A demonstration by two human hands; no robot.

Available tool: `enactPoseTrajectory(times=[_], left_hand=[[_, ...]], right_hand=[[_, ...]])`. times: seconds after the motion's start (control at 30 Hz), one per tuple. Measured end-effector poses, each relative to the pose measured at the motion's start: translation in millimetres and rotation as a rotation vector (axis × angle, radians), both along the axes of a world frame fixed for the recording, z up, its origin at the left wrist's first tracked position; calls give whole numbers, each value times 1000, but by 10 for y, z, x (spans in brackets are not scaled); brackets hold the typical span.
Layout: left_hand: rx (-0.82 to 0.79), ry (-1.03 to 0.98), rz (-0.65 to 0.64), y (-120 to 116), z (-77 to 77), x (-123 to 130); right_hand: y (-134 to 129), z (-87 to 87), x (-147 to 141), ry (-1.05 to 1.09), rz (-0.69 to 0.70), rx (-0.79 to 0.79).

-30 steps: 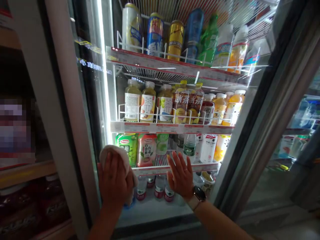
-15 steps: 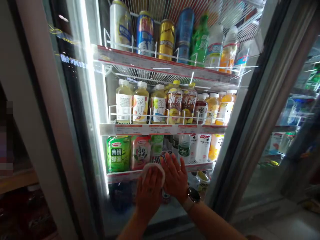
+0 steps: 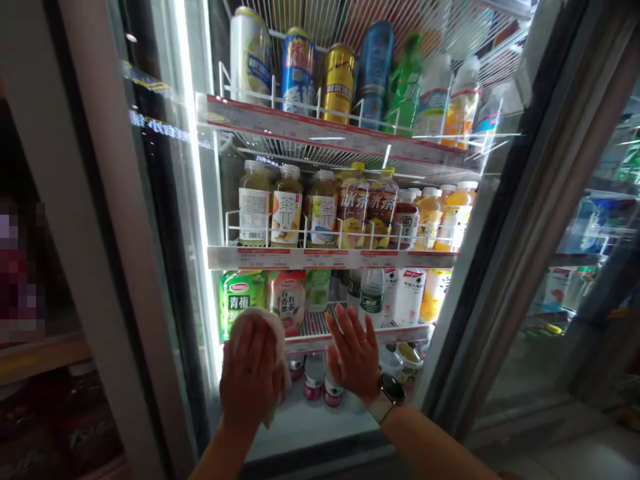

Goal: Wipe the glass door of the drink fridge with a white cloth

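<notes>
My left hand (image 3: 249,380) is pressed to the glass door of a drinks fridge (image 3: 310,427) and holds a white cloth (image 3: 263,328) bunched under the palm. A short way to its right, my right hand (image 3: 354,353) lies flat on the same glass with its fingers spread and nothing in it. A black-faced smartwatch (image 3: 391,393) sits on that wrist. Behind the glass, the hands cover part of the lowest shelf of bottles.
Behind the glass, wire shelves with red price rails (image 3: 333,259) hold cans, juice and tea bottles. A metal door frame (image 3: 500,227) stands to the right, with a second lit fridge door (image 3: 575,267) beyond it. Wooden shelving with goods (image 3: 40,353) stands at the left.
My left hand with the cloth has slid left across the glass, away from my right hand. My right hand stays in about the same spot, and the view has shifted slightly.
</notes>
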State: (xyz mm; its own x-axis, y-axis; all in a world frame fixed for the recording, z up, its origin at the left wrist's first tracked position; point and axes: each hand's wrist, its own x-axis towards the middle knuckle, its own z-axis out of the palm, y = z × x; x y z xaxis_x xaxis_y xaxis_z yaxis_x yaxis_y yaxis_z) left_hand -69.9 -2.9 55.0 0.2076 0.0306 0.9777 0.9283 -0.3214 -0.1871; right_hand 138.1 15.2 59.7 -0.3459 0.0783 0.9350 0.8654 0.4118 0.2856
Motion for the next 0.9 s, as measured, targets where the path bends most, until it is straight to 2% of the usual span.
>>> enactPoseTrajectory(times=[0.13,0.23,0.57,0.77,0.9], left_hand=[[29,-129,80,16,110,-301],[34,-216,73,44,97,-281],[76,-102,21,83,10,304],[22,-78,-108,68,-302,771],[-28,-66,-174,69,-426,853]], right_hand=[[11,-19,2,-8,-9,-5],[15,-25,-1,-6,-10,-7],[11,-9,-7,7,-21,10],[20,-4,-1,-9,-18,35],[25,-7,10,-19,-38,41]])
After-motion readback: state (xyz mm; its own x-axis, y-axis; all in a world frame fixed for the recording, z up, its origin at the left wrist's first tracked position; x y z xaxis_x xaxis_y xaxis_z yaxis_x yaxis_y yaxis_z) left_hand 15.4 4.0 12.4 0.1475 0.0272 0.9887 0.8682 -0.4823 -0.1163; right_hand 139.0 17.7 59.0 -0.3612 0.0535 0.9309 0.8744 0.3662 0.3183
